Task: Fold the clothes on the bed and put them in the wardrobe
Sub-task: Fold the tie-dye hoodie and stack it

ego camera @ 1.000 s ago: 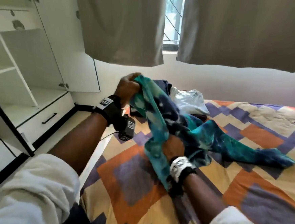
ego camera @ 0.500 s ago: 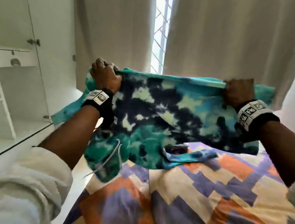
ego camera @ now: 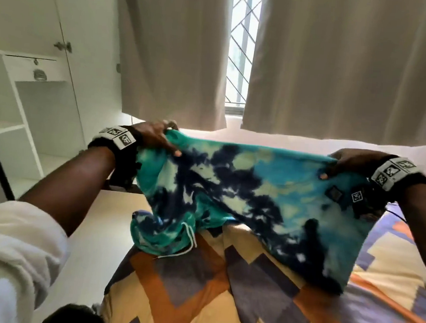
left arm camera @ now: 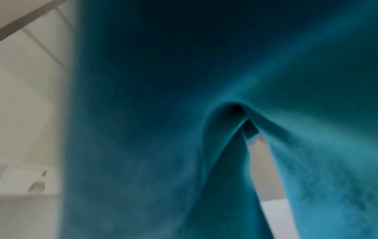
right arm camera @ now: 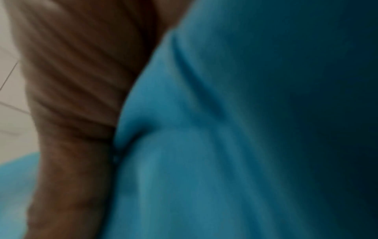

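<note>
I see both hands gripping the tie-dye garment (ego camera: 255, 195) by its top edge, stretched flat between them above the bed (ego camera: 221, 302). Left hand (ego camera: 155, 135) has fingers curled round the left corner; right hand (ego camera: 347, 161) pinches the right corner. Lower hem drapes onto the patterned bedspread, white drawstring (ego camera: 188, 241) dangling at lower left. Wardrobe (ego camera: 19, 110) stands open at left, well apart. Both wrist views are filled with blurred teal fabric (left arm camera: 184, 113).
</note>
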`<state>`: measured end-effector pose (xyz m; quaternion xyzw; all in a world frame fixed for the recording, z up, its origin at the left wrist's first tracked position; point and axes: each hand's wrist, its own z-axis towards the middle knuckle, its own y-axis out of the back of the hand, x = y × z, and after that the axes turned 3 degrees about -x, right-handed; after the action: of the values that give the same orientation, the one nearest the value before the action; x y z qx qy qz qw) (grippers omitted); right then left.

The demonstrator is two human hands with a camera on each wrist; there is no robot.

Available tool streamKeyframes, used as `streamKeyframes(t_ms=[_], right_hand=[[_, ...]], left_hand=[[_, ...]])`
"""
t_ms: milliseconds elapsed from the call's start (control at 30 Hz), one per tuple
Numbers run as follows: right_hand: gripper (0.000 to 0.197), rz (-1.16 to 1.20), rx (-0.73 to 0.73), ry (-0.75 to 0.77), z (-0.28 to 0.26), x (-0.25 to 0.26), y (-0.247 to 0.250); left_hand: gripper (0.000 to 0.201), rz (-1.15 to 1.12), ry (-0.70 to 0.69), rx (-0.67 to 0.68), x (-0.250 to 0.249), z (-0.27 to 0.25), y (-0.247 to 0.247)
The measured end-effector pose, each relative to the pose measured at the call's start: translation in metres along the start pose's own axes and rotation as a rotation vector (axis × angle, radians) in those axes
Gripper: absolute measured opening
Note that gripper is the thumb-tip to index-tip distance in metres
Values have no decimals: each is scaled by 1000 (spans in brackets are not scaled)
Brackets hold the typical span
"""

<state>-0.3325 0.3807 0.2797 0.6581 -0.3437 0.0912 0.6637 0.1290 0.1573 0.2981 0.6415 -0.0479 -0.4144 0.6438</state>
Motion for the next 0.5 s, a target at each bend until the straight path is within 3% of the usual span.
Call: streamKeyframes(t_ms=[33, 100, 200, 233, 333, 400, 500], right_hand=[[51, -80, 68, -35, 1, -2, 0], [54, -280, 72, -66, 7, -2, -4], [30, -433, -211, -63, 24, -2, -11], [32, -482, -231, -87, 28, -2, -13], [43, -585, -130, -181, 46, -9, -27], [33, -626, -217, -225, 56, -21, -37], [39, -797, -382, -320, 71, -38, -51]], left_hand=[[33, 53, 10, 24, 3, 3, -2], [22, 191, 2, -85, 3, 12, -5], [45, 208, 2, -266, 3, 26, -14], [47, 166, 24, -259, 5, 31, -19], [38, 221, 117, -62, 18, 51, -42], [29, 352, 168, 17, 25, 67, -61], [40, 677, 228, 16, 36, 87, -89]])
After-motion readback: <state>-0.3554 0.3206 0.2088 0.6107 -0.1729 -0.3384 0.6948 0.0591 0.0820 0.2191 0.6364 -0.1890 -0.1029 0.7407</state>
